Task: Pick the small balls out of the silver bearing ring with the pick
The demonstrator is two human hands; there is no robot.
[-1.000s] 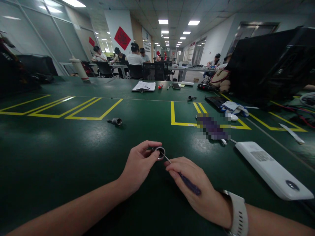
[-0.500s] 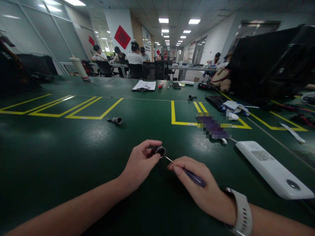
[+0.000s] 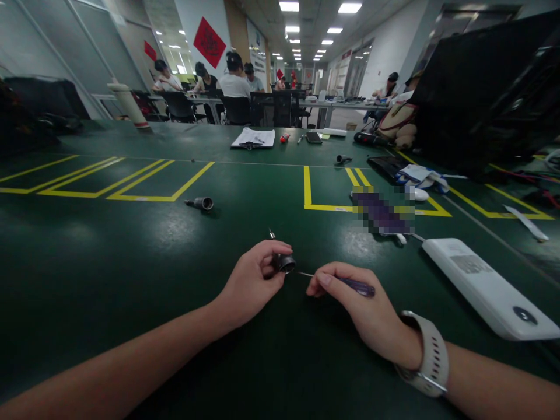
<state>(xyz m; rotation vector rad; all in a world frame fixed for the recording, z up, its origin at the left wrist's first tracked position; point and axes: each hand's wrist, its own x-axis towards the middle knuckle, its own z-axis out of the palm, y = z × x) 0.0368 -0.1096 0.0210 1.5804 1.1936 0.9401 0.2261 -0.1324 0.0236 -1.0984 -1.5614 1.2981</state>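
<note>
In the middle of the head view my left hand is closed around a dark metal cylindrical part, its round hollow end turned towards me and to the right. A thin tip of it sticks out beyond my fingers. My right hand grips a small screwdriver with a dark purple handle. Its thin shaft points left, with the tip close to the rim of the hollow end; whether they touch I cannot tell. A similar metal part lies on the green table, farther off to the left.
A white power bank lies to the right, beside a pixelated dark purple item. Beyond are another small dark part, a cloth glove and a clipboard. A large black box-like object stands at right. Several people sit farther back.
The screwdriver has drawn back from the hollow end and lies flatter. My left hand has tilted the metal part, so its thin tip now shows. The camera view has shifted slightly.
</note>
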